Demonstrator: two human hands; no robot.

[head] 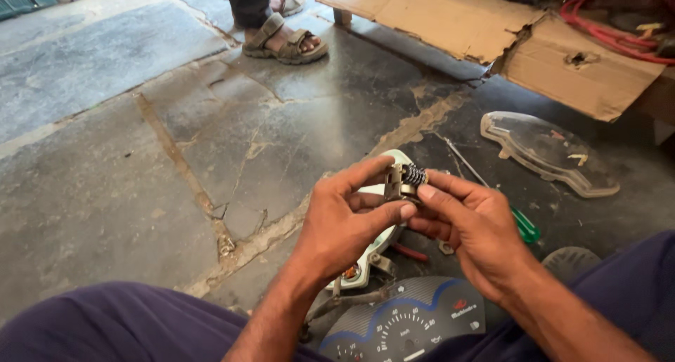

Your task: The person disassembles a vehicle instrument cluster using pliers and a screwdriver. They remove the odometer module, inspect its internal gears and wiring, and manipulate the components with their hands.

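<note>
Holding a small metal part with a dark spring [404,181] between both sets of fingertips, the person keeps it raised over the floor [105,179], close to the eyes, likely so its fine detail can be seen. The left hand [346,221] pinches it from one side with thumb and forefinger; the right hand [470,225] closes on it from the other, steadying it. Directly below the part lies a white housing [380,246], mostly hidden by the hands. Nearer the person than the part rests a dial face [404,327], face up. Right of the part lie a green-handled screwdriver [524,225] and, farther out, a clear cover [545,151], set aside within reach. Beyond the part stands another person's sandalled foot [285,42].
</note>
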